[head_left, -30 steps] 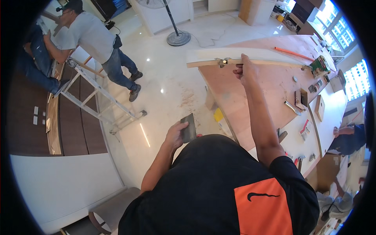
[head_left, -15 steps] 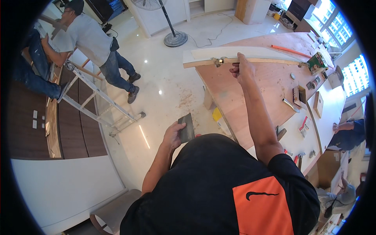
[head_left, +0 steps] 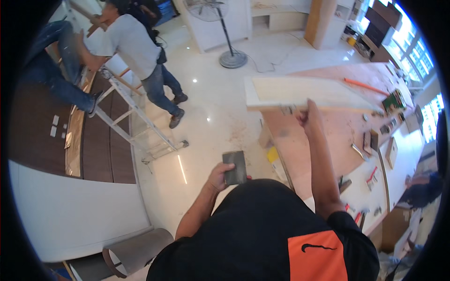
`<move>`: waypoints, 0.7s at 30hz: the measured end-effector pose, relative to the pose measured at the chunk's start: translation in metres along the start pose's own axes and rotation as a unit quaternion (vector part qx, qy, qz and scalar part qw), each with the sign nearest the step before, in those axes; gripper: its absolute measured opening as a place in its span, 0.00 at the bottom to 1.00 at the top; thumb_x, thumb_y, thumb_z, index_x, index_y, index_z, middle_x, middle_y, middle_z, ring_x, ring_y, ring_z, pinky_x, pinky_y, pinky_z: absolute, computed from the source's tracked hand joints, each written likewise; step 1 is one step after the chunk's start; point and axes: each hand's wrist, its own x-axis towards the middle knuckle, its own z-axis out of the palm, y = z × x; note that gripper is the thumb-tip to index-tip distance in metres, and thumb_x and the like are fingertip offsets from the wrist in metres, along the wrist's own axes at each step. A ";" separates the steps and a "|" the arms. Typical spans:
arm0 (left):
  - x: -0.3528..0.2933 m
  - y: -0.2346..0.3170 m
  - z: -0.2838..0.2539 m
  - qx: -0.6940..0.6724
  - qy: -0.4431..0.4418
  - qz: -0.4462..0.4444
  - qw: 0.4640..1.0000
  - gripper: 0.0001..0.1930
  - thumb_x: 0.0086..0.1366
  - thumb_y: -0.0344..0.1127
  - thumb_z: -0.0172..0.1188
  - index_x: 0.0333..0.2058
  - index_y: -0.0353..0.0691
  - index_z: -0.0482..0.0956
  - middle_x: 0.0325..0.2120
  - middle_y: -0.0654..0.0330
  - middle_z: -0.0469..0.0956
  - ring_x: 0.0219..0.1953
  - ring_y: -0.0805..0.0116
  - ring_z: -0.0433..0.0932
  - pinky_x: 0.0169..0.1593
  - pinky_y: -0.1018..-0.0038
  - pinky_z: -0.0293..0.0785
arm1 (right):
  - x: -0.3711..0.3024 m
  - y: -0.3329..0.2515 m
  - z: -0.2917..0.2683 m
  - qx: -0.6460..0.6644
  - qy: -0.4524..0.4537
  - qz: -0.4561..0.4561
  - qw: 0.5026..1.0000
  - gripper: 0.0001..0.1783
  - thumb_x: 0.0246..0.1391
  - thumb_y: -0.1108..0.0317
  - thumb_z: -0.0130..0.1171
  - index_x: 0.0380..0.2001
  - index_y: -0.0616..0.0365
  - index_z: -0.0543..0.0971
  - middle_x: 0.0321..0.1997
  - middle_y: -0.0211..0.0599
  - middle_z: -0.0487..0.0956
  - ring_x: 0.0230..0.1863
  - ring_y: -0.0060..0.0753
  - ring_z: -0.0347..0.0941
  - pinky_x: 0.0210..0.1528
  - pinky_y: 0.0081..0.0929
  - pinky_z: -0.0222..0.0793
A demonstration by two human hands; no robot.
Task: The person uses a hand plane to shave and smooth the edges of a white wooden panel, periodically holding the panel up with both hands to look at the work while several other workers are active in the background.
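Observation:
My left hand [head_left: 219,177] grips a flat, dark grey rectangular block [head_left: 235,167], thumb across its face; it looks like a sanding block. Over the workbench, my right hand [head_left: 311,119] pinches the near edge of a long white panel [head_left: 304,89]. One finger reaches onto the panel's pale face and the others curl below its edge. A metal hinge [head_left: 288,110] sits on that edge, just left of my right hand. Blur hides the exact contact of those fingers.
The plywood bench top [head_left: 300,140] bears a metal tube [head_left: 360,152], an orange pipe [head_left: 363,86], a green tin [head_left: 393,102] and several hand tools. At left, a person [head_left: 136,44] stands beside a stepladder [head_left: 129,112], with another person's legs on it. A fan [head_left: 233,58] stands beyond.
The white panel has tilted, so more of its pale face shows. My right hand stays at its edge. My left hand has turned the block's broad face into view. The whole view has shifted.

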 end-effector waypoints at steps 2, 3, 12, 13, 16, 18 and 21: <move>0.003 -0.003 -0.001 0.021 0.027 0.000 0.999 0.24 0.67 0.35 0.61 0.55 0.23 0.71 0.46 0.41 0.81 0.45 0.33 0.85 0.53 0.42 0.83 | -0.001 0.028 -0.031 0.004 -0.020 0.028 0.999 0.22 0.63 0.46 0.61 0.37 0.56 0.75 0.23 0.33 0.72 0.21 0.32 0.73 0.21 0.29 0.65; 0.002 -0.005 -0.006 -0.002 0.013 -0.009 1.000 0.25 0.68 0.36 0.58 0.58 0.21 0.70 0.45 0.40 0.81 0.48 0.35 0.84 0.54 0.45 0.83 | -0.007 0.043 -0.041 -0.002 -0.010 0.050 0.999 0.21 0.63 0.46 0.61 0.37 0.54 0.75 0.23 0.33 0.72 0.21 0.32 0.73 0.22 0.29 0.65; 0.018 -0.012 -0.013 -0.110 0.025 -0.071 0.991 0.27 0.73 0.39 0.48 0.65 0.26 0.67 0.56 0.40 0.78 0.51 0.45 0.82 0.57 0.50 0.80 | -0.035 0.170 -0.174 0.072 -0.058 0.156 0.983 0.27 0.63 0.43 0.56 0.49 0.57 0.76 0.35 0.38 0.82 0.27 0.33 0.78 0.28 0.31 0.73; 0.024 -0.016 -0.021 -0.093 0.049 -0.063 0.992 0.28 0.72 0.39 0.49 0.65 0.25 0.66 0.57 0.39 0.77 0.54 0.45 0.82 0.58 0.50 0.80 | -0.037 0.183 -0.191 0.073 -0.073 0.155 0.982 0.25 0.64 0.45 0.54 0.49 0.55 0.76 0.34 0.36 0.81 0.29 0.32 0.78 0.29 0.31 0.74; 0.055 -0.028 -0.045 -0.114 0.111 -0.067 0.985 0.22 0.74 0.41 0.50 0.59 0.30 0.72 0.49 0.43 0.82 0.45 0.48 0.84 0.48 0.52 0.83 | -0.034 0.188 -0.208 0.054 -0.077 0.158 0.983 0.24 0.65 0.45 0.53 0.49 0.55 0.76 0.36 0.34 0.80 0.35 0.31 0.79 0.33 0.31 0.76; 0.075 -0.035 -0.061 -0.060 0.172 -0.030 0.983 0.19 0.75 0.44 0.51 0.52 0.33 0.75 0.42 0.47 0.83 0.38 0.53 0.85 0.39 0.58 0.84 | -0.038 0.191 -0.224 0.028 -0.055 0.167 0.984 0.26 0.65 0.44 0.54 0.48 0.57 0.76 0.38 0.35 0.81 0.39 0.31 0.81 0.35 0.31 0.77; 0.117 -0.042 -0.066 0.023 0.208 -0.029 0.977 0.20 0.76 0.50 0.54 0.47 0.37 0.78 0.35 0.52 0.82 0.33 0.61 0.83 0.29 0.65 0.80 | -0.025 0.183 -0.249 -0.095 0.044 0.202 0.974 0.28 0.62 0.40 0.60 0.40 0.58 0.79 0.34 0.37 0.83 0.34 0.33 0.83 0.32 0.35 0.78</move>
